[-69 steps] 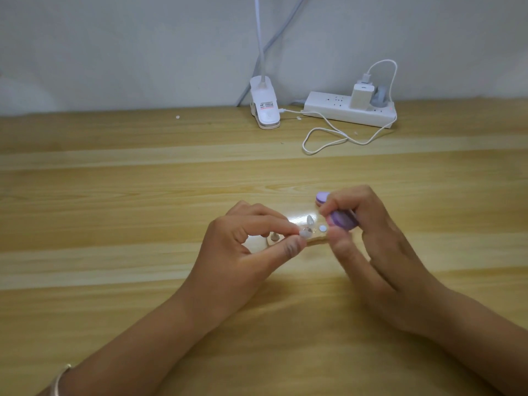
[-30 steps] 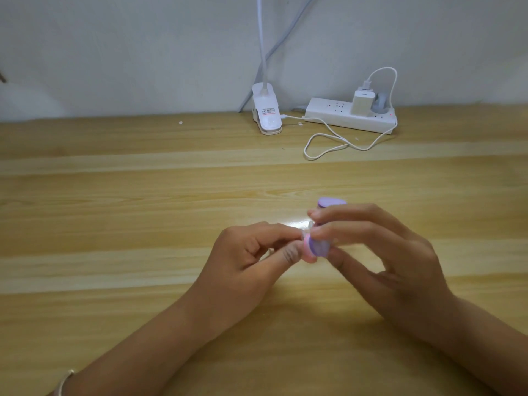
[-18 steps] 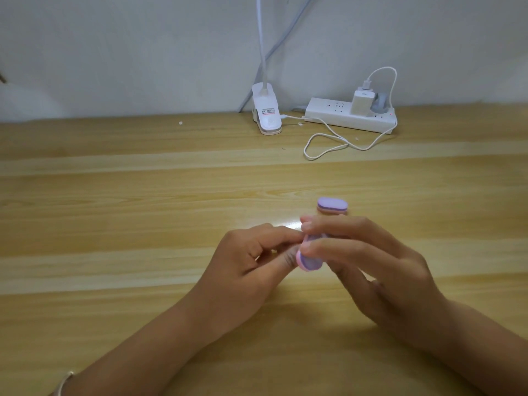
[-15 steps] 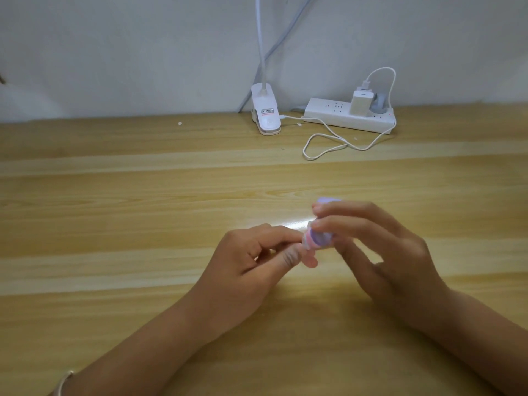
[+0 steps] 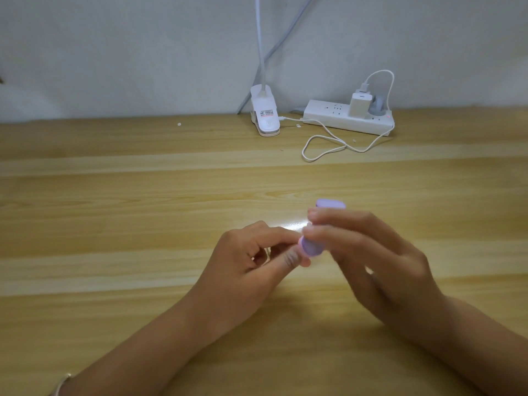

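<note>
1. A thin bracelet [image 5: 61,384] shows on the left wrist at the bottom edge, and both forearms lie low over the wooden table [image 5: 114,195].
2. The left hand [image 5: 251,261] is curled tight. Its thumb and forefinger are pinched together against the pale end of the purple tool [image 5: 311,247]. Whether a small part sits between those fingertips cannot be told.
3. The right hand [image 5: 380,261] holds the purple tool by its body, forefinger and middle finger laid over the top and the thumb hidden below. The other fingers hang loose and spread. The tool is off the table, between the two hands, with its end turned toward the left hand.
4. The tool looks like a small, light, stiff plastic barrel with a smooth, likely slippery shell. It is best held round the middle of the body, as now, so the end stays free. Any small fitting there probably needs a light fingertip pinch and a straight push, since it could easily drop or roll away.
5. A purple cap [image 5: 331,203] lies on the table just behind the right hand's fingertips.
6. Well beyond, a white cable [image 5: 323,144] loops across the table.
7. At the wall stand a white lamp clip [image 5: 265,117] and a power strip [image 5: 337,117] with a charger [image 5: 360,105] plugged in.
</note>
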### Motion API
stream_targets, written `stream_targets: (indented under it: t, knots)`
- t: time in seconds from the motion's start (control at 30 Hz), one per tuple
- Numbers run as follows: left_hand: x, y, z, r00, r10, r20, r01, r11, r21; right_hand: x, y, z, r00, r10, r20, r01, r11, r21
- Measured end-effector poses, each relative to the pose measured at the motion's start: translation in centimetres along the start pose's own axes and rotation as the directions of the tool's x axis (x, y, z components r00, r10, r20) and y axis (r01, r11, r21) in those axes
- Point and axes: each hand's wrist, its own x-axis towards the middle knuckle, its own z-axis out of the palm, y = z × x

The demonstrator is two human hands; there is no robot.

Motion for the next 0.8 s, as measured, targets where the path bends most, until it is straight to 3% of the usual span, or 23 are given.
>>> stream_targets:
  t: [0.1,0.27,0.4,0.6,0.67,0.8]
  knots:
    - [0.0,0.2,0.0,1.000,0.019,0.000,-0.019,1.000,0.008,-0.3,0.0,0.0,0.998,-0.035,0.058,0.035,0.999,-0.002]
    - [0.1,0.0,-0.1,1.000,0.014,-0.028,-0.014,1.000,0.002,0.7,0.9,-0.3,0.991,0.115,-0.072,-0.118,0.992,-0.039]
    - [0.2,0.1,0.1,0.996,0.043,-0.080,-0.043,0.999,0.012,1.1,-0.3,-0.8,0.977,0.210,-0.026,-0.207,0.975,0.079]
    - [1.9,0.4,0.2,0.984,0.091,-0.152,-0.054,0.971,0.234,2.2,0.8,-2.6,0.858,0.499,0.121,-0.511,0.806,0.299]
    - [3.0,0.5,0.4,0.988,0.072,-0.135,-0.035,0.965,0.260,2.9,1.7,-3.3,0.854,0.488,0.180,-0.520,0.813,0.262]
    - [4.9,0.5,1.3,0.995,0.034,-0.090,-0.012,0.973,0.232,3.8,3.2,-3.4,0.901,0.329,0.284,-0.379,0.914,0.143]
